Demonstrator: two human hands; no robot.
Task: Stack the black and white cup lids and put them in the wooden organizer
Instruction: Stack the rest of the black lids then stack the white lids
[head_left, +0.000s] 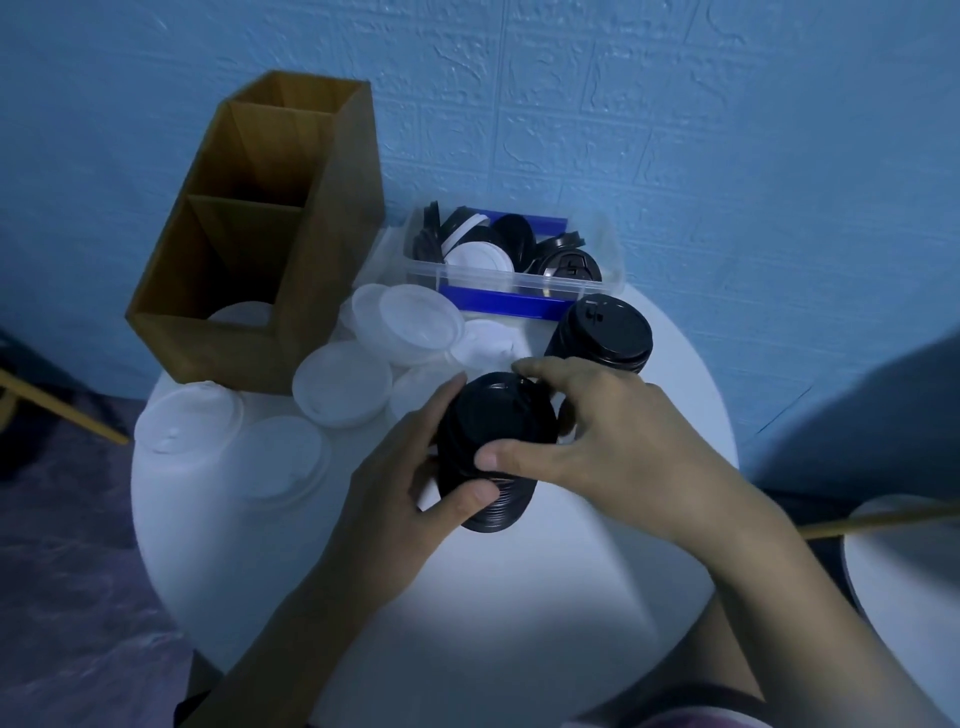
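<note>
A tall stack of black lids (493, 431) stands at the middle of the round white table (519, 597). My left hand (410, 473) grips its left side and lower rim. My right hand (597, 431) curls over its top and right side, thumb on the front. A second black lid stack (605, 332) stands just behind, to the right. Several white lids (343, 384) lie loose and in short stacks to the left. The wooden organizer (249, 249) stands at the back left, with white lids (241, 314) in its nearest compartment.
A clear plastic bin (511, 283) with blue clips holds mixed black and white lids at the back, against the blue wall. A second white tabletop (904, 566) shows at the right edge. Purple floor lies to the left.
</note>
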